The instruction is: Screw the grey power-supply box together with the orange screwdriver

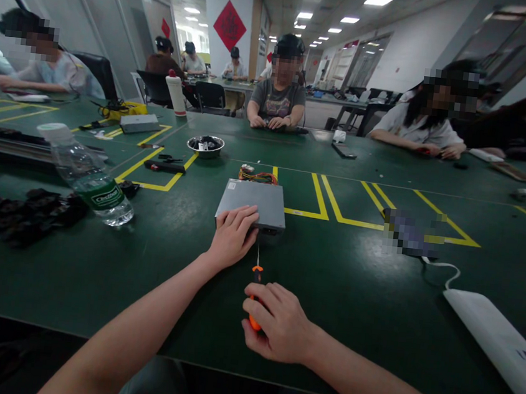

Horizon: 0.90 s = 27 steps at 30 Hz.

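A grey metal computer power supply (256, 199) lies on the green table, its colored cables (258, 176) bunched at the far side. My left hand (233, 238) holds its near left edge, with fingers over the top cover. In my right hand (278, 321) is a screwdriver (257, 275) with an orange and black handle, closed in the fingers. Its thin shaft points away from me at the near face of the power supply, beside the left hand. Whether the tip touches the metal is too small to tell.
On the left stand a tilted-looking water bottle (90, 179) and a pile of black parts (21, 212). Farther off is a metal bowl (205, 147) of dark pieces. A white power strip-like block (492, 340) with a cable lies right. Several people sit around the table.
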Each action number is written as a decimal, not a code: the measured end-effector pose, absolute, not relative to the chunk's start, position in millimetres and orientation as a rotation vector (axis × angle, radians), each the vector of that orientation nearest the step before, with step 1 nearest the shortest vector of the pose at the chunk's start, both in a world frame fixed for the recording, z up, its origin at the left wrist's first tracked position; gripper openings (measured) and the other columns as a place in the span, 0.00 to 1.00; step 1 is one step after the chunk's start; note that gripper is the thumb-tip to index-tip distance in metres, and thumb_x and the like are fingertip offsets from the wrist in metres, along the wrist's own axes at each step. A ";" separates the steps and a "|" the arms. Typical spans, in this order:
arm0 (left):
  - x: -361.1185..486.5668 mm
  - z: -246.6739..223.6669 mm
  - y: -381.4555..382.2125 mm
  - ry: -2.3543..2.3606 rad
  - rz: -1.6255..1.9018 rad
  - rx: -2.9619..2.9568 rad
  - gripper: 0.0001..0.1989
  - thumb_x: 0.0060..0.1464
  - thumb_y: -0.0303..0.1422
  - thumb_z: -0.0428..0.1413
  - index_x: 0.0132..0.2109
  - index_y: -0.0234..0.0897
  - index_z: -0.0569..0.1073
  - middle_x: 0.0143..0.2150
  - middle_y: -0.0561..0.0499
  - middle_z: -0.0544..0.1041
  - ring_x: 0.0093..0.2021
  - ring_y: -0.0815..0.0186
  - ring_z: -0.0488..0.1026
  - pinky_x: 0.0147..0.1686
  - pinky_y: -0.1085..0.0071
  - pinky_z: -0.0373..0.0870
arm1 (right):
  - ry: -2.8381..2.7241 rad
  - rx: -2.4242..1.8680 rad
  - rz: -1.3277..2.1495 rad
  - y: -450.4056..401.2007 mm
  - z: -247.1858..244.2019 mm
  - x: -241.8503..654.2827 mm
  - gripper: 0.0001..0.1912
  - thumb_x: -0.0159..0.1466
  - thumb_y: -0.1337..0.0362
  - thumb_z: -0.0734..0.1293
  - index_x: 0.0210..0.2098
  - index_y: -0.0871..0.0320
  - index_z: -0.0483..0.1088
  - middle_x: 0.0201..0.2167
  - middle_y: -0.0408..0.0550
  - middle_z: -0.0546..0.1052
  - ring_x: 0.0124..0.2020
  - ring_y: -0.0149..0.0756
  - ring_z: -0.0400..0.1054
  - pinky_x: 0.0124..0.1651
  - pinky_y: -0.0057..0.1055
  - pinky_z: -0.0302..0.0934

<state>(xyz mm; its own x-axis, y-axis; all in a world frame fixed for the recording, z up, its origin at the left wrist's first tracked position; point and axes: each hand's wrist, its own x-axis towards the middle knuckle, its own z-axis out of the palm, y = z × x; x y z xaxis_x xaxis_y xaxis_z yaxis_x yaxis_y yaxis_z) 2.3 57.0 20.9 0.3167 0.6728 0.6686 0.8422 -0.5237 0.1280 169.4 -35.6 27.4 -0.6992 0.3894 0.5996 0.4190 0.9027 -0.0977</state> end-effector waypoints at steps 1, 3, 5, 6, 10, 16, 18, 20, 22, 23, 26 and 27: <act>2.2 20.8 57.1 -1.376 -1.005 -2.338 0.14 0.57 0.32 0.49 0.51 0.39 0.63 0.56 0.47 0.68 0.56 0.61 0.62 0.51 0.60 0.52 | -2.412 -0.573 -0.069 -35.0 27.5 169.6 0.08 0.56 0.64 0.61 0.35 0.60 0.65 0.36 0.52 0.73 0.29 0.34 0.64 0.30 0.31 0.60; 2.1 20.4 57.2 -1.373 -1.004 -2.335 0.14 0.57 0.32 0.48 0.51 0.40 0.63 0.56 0.47 0.68 0.56 0.61 0.62 0.51 0.60 0.52 | -2.391 -0.563 -0.086 -34.2 27.4 169.9 0.07 0.56 0.64 0.61 0.34 0.60 0.65 0.35 0.52 0.73 0.29 0.35 0.64 0.30 0.31 0.60; 2.2 20.1 57.2 -1.374 -1.005 -2.332 0.14 0.57 0.32 0.48 0.51 0.40 0.63 0.56 0.47 0.68 0.56 0.61 0.62 0.51 0.60 0.53 | -2.378 -0.556 -0.097 -33.9 27.2 170.1 0.07 0.56 0.64 0.61 0.34 0.60 0.65 0.35 0.53 0.73 0.29 0.35 0.64 0.30 0.31 0.60; 2.4 20.1 57.2 -1.374 -1.007 -2.330 0.14 0.57 0.32 0.48 0.51 0.40 0.63 0.56 0.47 0.68 0.56 0.61 0.62 0.51 0.60 0.53 | -2.376 -0.558 -0.098 -33.8 27.2 170.1 0.07 0.56 0.64 0.61 0.34 0.60 0.65 0.35 0.53 0.73 0.29 0.35 0.64 0.30 0.31 0.60; 2.7 20.2 57.2 -1.370 -1.013 -2.329 0.14 0.57 0.32 0.49 0.51 0.40 0.63 0.56 0.47 0.68 0.56 0.61 0.62 0.50 0.60 0.53 | -2.383 -0.561 -0.089 -33.1 27.9 170.1 0.08 0.56 0.64 0.61 0.35 0.60 0.65 0.35 0.53 0.73 0.29 0.35 0.63 0.29 0.31 0.60; 2.9 18.9 57.8 -1.356 -1.023 -2.325 0.14 0.57 0.31 0.49 0.51 0.40 0.63 0.56 0.47 0.68 0.56 0.61 0.62 0.50 0.60 0.53 | -2.388 -0.558 -0.089 -31.4 27.9 170.1 0.07 0.56 0.64 0.61 0.33 0.60 0.65 0.34 0.51 0.72 0.28 0.33 0.63 0.28 0.30 0.59; 2.9 18.2 57.9 -1.351 -1.025 -2.326 0.14 0.57 0.32 0.49 0.51 0.40 0.63 0.56 0.47 0.68 0.56 0.61 0.62 0.50 0.60 0.53 | -2.395 -0.543 -0.095 -30.4 26.6 170.4 0.07 0.56 0.64 0.61 0.33 0.60 0.65 0.34 0.51 0.72 0.28 0.33 0.63 0.28 0.30 0.58; 2.9 17.5 57.7 -1.352 -1.030 -2.318 0.14 0.57 0.33 0.49 0.51 0.40 0.63 0.56 0.47 0.68 0.56 0.60 0.62 0.51 0.59 0.52 | -2.397 -0.517 -0.112 -29.6 25.1 171.3 0.07 0.55 0.64 0.61 0.33 0.60 0.65 0.34 0.51 0.73 0.28 0.33 0.63 0.28 0.30 0.58; 2.9 17.0 57.5 -1.353 -1.034 -2.307 0.14 0.57 0.33 0.49 0.51 0.40 0.63 0.55 0.48 0.69 0.56 0.60 0.62 0.51 0.59 0.52 | -2.392 -0.500 -0.135 -29.3 23.8 172.5 0.07 0.56 0.64 0.61 0.34 0.60 0.66 0.34 0.51 0.73 0.28 0.33 0.63 0.29 0.30 0.57; 3.0 16.8 57.4 -1.351 -1.032 -2.307 0.14 0.57 0.33 0.49 0.51 0.40 0.63 0.55 0.48 0.68 0.56 0.60 0.62 0.51 0.59 0.52 | -2.394 -0.493 -0.144 -29.4 23.3 173.1 0.07 0.56 0.64 0.61 0.34 0.60 0.66 0.34 0.50 0.73 0.28 0.32 0.63 0.29 0.30 0.57; 3.3 16.7 56.8 -1.344 -1.025 -2.306 0.13 0.57 0.33 0.49 0.50 0.40 0.63 0.55 0.48 0.68 0.56 0.60 0.62 0.51 0.59 0.52 | -2.394 -0.465 -0.172 -30.4 22.5 174.5 0.07 0.56 0.63 0.61 0.33 0.60 0.66 0.34 0.50 0.72 0.28 0.32 0.63 0.29 0.30 0.57; 3.4 16.8 56.6 -1.343 -1.023 -2.304 0.13 0.57 0.33 0.49 0.50 0.40 0.63 0.55 0.48 0.68 0.56 0.60 0.62 0.51 0.59 0.52 | -2.395 -0.454 -0.178 -30.8 22.6 174.8 0.07 0.56 0.63 0.61 0.33 0.60 0.66 0.33 0.50 0.72 0.28 0.32 0.63 0.29 0.30 0.57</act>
<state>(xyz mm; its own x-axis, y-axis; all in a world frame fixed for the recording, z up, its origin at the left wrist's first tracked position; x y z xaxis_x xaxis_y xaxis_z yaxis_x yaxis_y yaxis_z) 3.4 56.6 16.8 0.3155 0.6426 0.6982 0.8438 -0.5265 0.1033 174.8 -30.8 22.6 -0.7054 0.2749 0.6533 0.3686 0.9296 0.0069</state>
